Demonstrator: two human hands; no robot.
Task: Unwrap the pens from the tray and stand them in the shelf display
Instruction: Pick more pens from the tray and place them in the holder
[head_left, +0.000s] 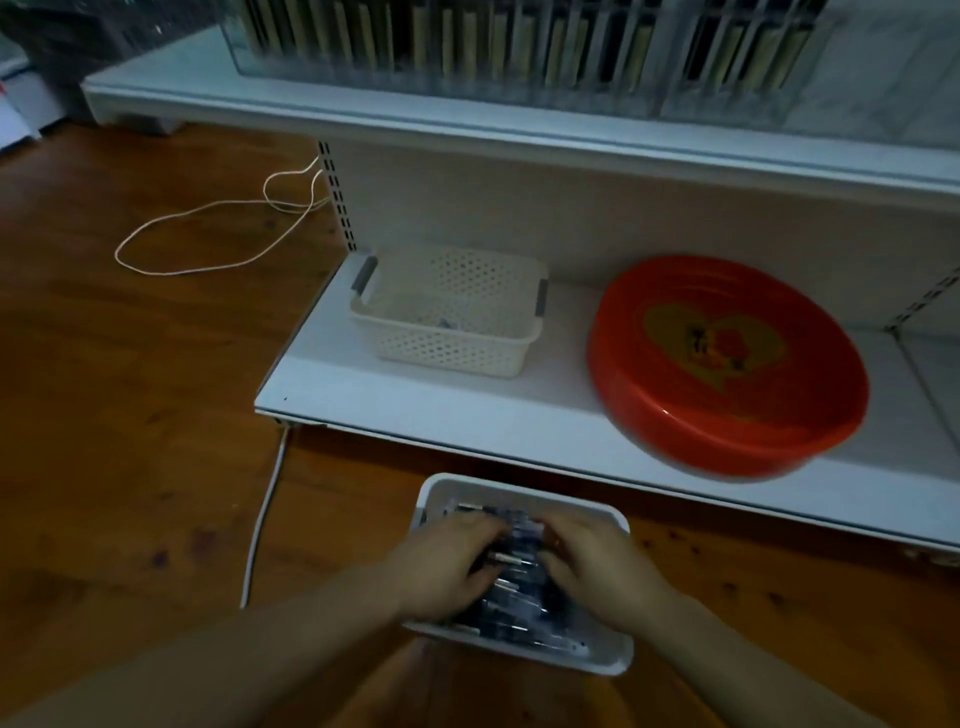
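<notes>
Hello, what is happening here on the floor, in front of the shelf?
A person reaches with both hands into a white rectangular plastic tray on the wooden floor. The left hand and the right hand lie on a pile of dark wrapped pens; whether either grips one is unclear. On the low white shelf behind stand a cream perforated basket and a round red plastic tray.

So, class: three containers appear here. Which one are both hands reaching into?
The white tray of pens on the floor; the cream basket and red dish sit untouched on the shelf.
</notes>
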